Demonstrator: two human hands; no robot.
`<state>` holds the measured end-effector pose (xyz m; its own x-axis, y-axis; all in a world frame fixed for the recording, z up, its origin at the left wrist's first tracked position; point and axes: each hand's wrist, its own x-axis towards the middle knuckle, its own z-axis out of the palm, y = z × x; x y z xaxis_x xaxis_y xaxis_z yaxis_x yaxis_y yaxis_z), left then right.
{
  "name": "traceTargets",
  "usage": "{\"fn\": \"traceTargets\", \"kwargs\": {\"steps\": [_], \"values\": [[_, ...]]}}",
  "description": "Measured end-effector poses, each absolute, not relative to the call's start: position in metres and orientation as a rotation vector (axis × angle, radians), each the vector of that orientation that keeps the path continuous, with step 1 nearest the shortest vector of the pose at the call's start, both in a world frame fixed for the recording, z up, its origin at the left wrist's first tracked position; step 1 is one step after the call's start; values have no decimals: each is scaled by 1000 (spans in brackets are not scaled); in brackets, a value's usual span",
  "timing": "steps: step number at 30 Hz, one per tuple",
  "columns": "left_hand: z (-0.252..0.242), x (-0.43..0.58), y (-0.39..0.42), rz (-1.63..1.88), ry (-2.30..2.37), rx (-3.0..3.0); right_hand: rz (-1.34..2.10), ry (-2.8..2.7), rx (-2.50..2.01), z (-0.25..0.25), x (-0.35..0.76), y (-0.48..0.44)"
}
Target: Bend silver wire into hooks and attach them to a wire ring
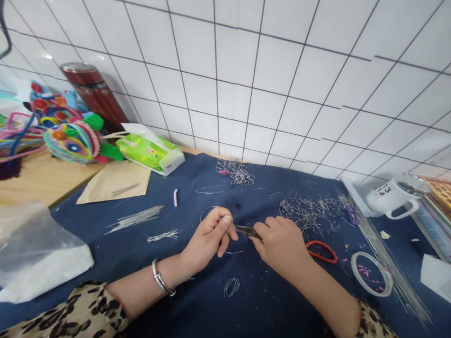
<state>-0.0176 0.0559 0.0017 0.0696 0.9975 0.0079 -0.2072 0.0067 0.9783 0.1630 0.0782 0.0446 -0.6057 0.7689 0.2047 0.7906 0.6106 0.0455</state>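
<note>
From the head view we see both hands over the blue cloth (257, 323) on the desk (39, 176). The left hand (210, 238) has thumb and forefinger pressed together on a thin wire ring (234, 252). The right hand (282, 244) is closed around a small metal tool (246, 230), whose tip meets the ring between the two hands. Red handles (321, 250) lie just beside the right hand. A tape roll (371, 273) lies farther right, a wire tangle (310, 210) behind.
</note>
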Motion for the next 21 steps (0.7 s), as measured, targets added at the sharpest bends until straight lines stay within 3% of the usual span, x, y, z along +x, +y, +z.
{"fn": "traceTargets", "kwargs": {"steps": [21], "values": [[4,-18,56,1263,997,1069,-142,-2702,-1291,44,162,78]]}}
